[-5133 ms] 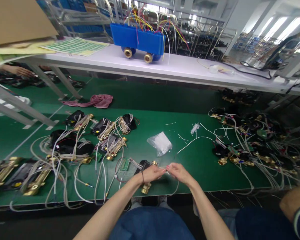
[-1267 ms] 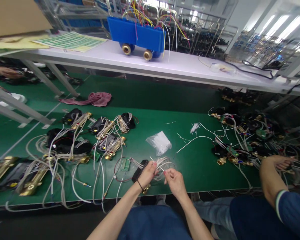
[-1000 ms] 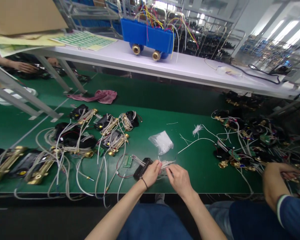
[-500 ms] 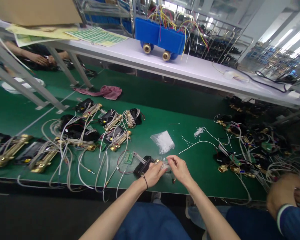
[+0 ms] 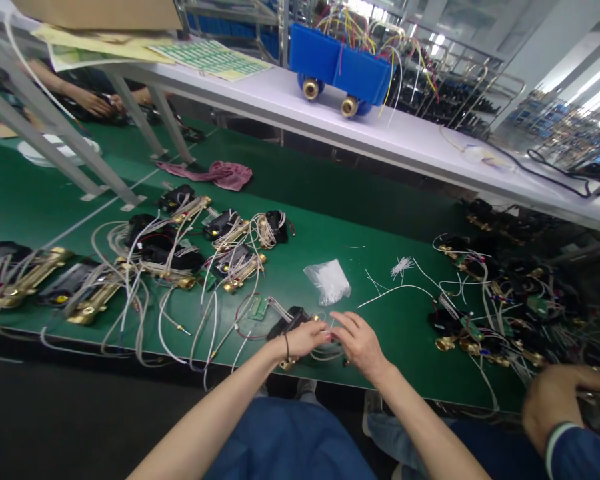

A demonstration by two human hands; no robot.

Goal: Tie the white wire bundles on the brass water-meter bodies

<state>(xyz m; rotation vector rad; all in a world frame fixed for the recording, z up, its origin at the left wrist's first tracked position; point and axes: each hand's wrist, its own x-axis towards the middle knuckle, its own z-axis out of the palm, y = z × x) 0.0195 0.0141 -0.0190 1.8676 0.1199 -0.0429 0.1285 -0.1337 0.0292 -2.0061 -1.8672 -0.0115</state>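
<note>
Right now the left hand [image 5: 306, 337] is curling its fingers [image 5: 324, 333] tight around a bundle of white wires [image 5: 324, 356] at the near edge of the green bench [image 5: 300, 233], just beside a black module [image 5: 291, 320]. The right hand [image 5: 361, 344] is touching the same wires with half-bent fingertips. Whether it is gripping them, I cannot tell.

Plastic bag [image 5: 328, 281] just behind both hands [image 5: 307, 337]
</note>
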